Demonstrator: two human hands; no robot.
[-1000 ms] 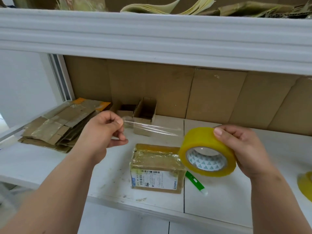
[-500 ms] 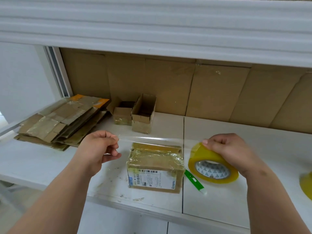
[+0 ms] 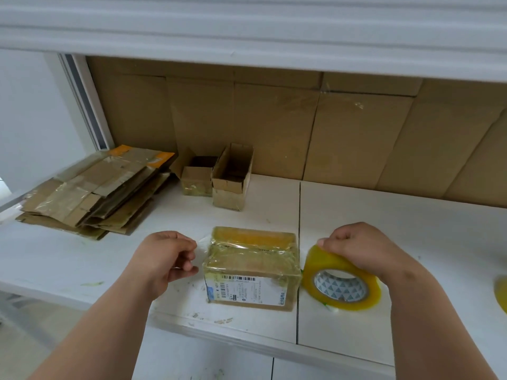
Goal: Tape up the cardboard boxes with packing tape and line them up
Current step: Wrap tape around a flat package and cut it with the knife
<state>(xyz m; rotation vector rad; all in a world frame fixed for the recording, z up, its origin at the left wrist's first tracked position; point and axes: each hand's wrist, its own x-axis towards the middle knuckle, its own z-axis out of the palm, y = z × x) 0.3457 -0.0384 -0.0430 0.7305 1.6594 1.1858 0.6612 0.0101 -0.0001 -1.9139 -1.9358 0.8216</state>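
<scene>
Cardboard box [image 3: 251, 266], already tape-wrapped, sat at the white desk's [image 3: 384, 325] front edge. Left hand [image 3: 162, 259] pinched what looked like the clear tape end [image 3: 201, 241] beside it; right hand [image 3: 362, 249] gripped the yellow tape roll [image 3: 340, 283], touching the box's right side.

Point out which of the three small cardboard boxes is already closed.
The front box, between both hands, wrapped in tape with a printed label. The two boxes at the back stand open-topped.

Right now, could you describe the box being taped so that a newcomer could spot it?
On the white shelf, look near the front edge between the two hands. The taped box lies there, closed and bearing a white barcode label, unlike the two small open boxes behind it.
</scene>
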